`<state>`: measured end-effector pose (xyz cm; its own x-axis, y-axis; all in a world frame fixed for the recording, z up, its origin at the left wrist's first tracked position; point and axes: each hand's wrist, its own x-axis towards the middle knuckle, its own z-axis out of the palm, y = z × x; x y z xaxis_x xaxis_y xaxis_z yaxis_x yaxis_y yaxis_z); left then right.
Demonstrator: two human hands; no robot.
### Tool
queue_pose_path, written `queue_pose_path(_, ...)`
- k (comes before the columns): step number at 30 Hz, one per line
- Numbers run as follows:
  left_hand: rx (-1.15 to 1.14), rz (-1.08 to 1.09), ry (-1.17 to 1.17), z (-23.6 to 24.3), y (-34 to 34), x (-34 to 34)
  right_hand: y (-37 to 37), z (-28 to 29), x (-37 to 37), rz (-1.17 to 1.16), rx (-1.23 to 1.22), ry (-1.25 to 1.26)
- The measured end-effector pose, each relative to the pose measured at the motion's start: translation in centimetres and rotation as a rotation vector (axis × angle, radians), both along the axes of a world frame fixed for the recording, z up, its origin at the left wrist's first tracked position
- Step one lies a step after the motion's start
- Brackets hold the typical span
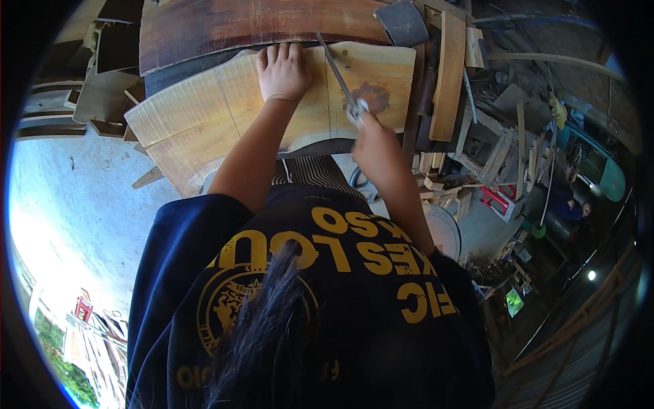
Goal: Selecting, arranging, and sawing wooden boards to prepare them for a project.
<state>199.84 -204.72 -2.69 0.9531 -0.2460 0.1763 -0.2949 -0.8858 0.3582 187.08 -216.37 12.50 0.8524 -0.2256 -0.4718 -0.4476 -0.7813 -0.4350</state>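
Note:
A pale wooden board [197,116] with a wavy natural edge lies across the work surface in front of me. Thin dark lines cross it, and a brown patch [370,99] marks its right part. My left hand [283,73] rests on the board, fingers stretched toward its far edge, holding nothing. My right hand [373,140] is closed around the pale handle of what looks like a handsaw, somewhat blurred. The narrow blade [336,66] shows nearly edge-on and slants away to the far left, over the board's far edge. Whether its teeth touch the wood, I cannot tell.
Beyond the board lies a reddish-brown plank [252,27], with a dark grey flat piece [402,24] at its right. A long timber [447,78] stands out at the right. Wood scraps [501,153] and a red stool [496,199] crowd the right floor; panels [102,95] lean at the left.

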Motion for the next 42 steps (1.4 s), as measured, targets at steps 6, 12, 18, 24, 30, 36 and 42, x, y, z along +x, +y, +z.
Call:
queue_pose_path(6, 0.01, 0.008, -0.005, 0.2, 0.0, 0.0, 1.1, -1.3, -0.1, -0.013, -0.003, 0.02)
queue_pose_path(12, 0.011, -0.007, -0.013, 0.1, 0.0, 0.0, 1.1, -0.7, -1.0, -0.102, 0.024, 0.069)
queue_pose_path(18, -0.042, 0.008, -0.093, 0.2, -0.1, 0.1, 1.1, -1.9, -1.8, -0.084, 0.063, 0.043)
queue_pose_path(24, -0.062, -0.006, -0.027, 0.4, -0.2, 0.0, 1.6, 0.1, -0.9, -0.178, 0.075, 0.099)
queue_pose_path(30, -0.037, -0.01, -0.014, 0.6, -0.2, -0.1, 0.5, -1.0, -1.0, -0.119, 0.095, 0.071)
queue_pose_path(36, -0.035, -0.011, -0.049, 0.5, -0.3, 0.0, 0.3, -0.2, 0.3, -0.152, 0.08, 0.01)
queue_pose_path(42, -0.014, 0.001, -0.003, 0.4, -0.3, 0.0, 0.2, 1.6, -1.1, -0.136, 0.12, 0.033)
